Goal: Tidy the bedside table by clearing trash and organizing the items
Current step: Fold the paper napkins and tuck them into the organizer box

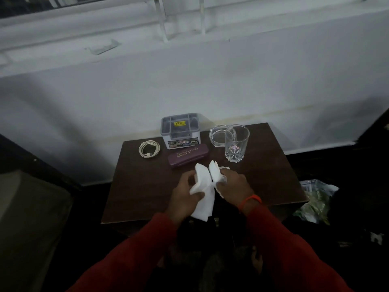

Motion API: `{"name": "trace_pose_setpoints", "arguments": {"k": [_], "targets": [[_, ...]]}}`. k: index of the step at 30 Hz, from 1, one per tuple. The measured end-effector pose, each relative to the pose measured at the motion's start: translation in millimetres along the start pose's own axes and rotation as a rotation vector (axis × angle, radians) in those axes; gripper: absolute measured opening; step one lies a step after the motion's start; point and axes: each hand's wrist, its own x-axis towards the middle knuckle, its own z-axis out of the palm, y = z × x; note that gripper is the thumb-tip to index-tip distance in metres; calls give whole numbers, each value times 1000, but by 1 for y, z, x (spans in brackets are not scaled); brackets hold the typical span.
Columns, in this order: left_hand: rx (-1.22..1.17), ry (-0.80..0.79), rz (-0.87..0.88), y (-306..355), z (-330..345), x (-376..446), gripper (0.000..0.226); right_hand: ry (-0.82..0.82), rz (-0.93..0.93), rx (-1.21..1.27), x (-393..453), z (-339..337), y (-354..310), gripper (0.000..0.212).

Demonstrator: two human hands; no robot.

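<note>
Both hands hold white tissue paper (203,192) above the middle of the dark wooden bedside table (263,182). The left hand (185,190) pinches one crumpled fold between thumb and curled fingers; the right hand (233,186), with an orange band at the wrist, curls its fingers round the other fold. The paper stands up between the two sets of fingertips and hangs down below the left palm.

The step in hand looks like gathering the trash. Just beyond the fingertips lies a purple spectacle case (188,155); farther out stand a lidded plastic box (180,131), a coiled white cable (149,149), a drinking glass (236,143) and a glass ashtray (219,135).

Next, probably: ball the tissue into one hand and drop it off the table, perhaps into the bag (315,199) beyond the right wrist.
</note>
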Motion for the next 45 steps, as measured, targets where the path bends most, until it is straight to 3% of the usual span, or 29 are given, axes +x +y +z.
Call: {"name": "trace_pose_setpoints", "arguments": {"k": [4, 8, 11, 14, 17, 19, 21, 23, 25, 29, 34, 39, 45], "targets": [[-130, 69, -63, -12, -23, -11, 79, 189, -55, 72, 3, 1, -6, 10], [-255, 65, -58, -15, -32, -13, 106, 375, -294, 206, -5, -1, -18, 25], [-298, 78, -32, -3, -27, -1, 84, 337, -507, 104, -12, 4, -25, 36], [-606, 106, -230, 7, -17, 10, 31, 201, -587, -93, -18, 11, -28, 45], [-1040, -43, -415, 10, -22, 16, 39, 43, -697, -239, -23, 18, -31, 49], [-988, -76, -426, 13, -29, 15, 42, -56, -759, -176, -27, 19, -32, 49], [-824, 44, -374, 9, -28, 15, 36, -48, -776, 8, -27, 15, -34, 45], [-820, 101, -341, 4, -29, 18, 34, 85, -724, 201, -21, 10, -35, 34], [-870, 69, -312, 4, -31, 20, 36, 187, -512, 375, -13, 7, -33, 25], [-884, -52, -267, 10, -28, 15, 33, 72, -28, 756, -3, 14, -27, 38], [-850, -144, -251, 13, -26, 11, 25, 204, -18, 759, 5, 16, -15, 4], [-840, -81, -278, 15, -29, 12, 27, 292, 65, 944, 10, 8, -11, 17], [-766, -23, -268, 14, -27, 11, 32, 141, 89, 1281, 9, 4, -19, 11]]}}
